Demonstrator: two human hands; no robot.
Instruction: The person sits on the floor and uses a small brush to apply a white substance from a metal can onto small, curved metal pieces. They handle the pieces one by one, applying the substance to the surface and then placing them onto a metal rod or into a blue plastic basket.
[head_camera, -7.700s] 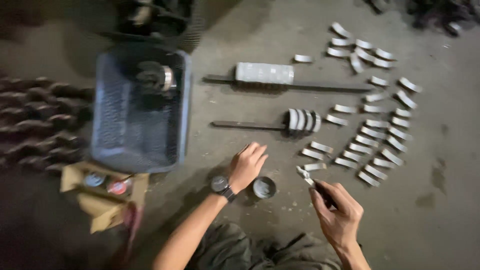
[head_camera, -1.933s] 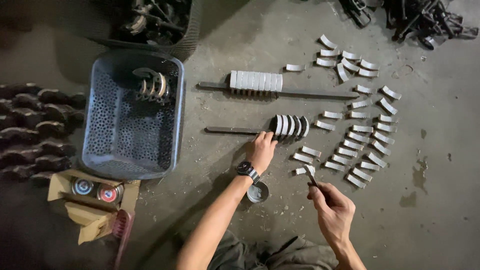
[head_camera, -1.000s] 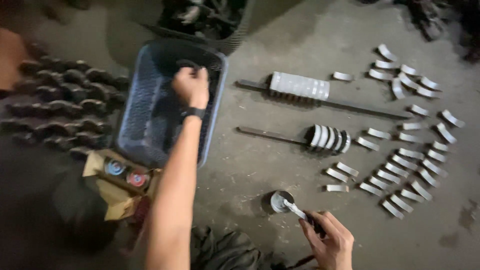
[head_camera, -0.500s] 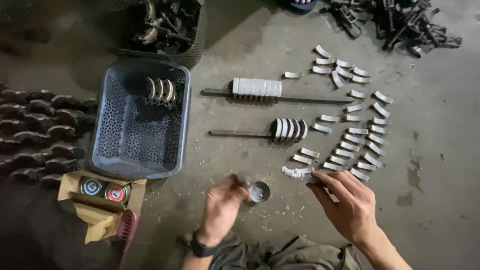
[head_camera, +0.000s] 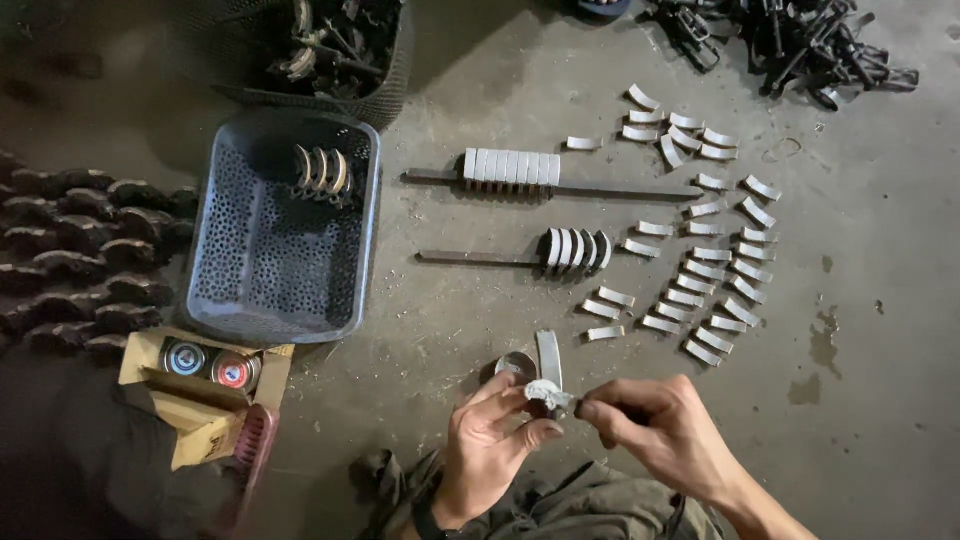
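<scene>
Left hand (head_camera: 490, 440): lower centre of the frame; we have drawn it back from the basket (head_camera: 280, 235) and its grip now pinches a curved metal shell (head_camera: 548, 375).
Right hand (head_camera: 660, 430): grip closed on a small brush, tip touching the shell.
Tin (head_camera: 516, 366): on the floor, just above the hands.

I see one package: an open cardboard box (head_camera: 200, 400) on the floor at lower left, just below the grey basket (head_camera: 280, 235). It is tan, roughly rectangular, with its flaps folded out. Inside sit two round tins (head_camera: 210, 365) side by side, their lids up; each lid bears a round label in red, white and blue with a silvery rim. Beyond these I find no other labels, signs or screens, and the box's own sides look plain from here.
</scene>
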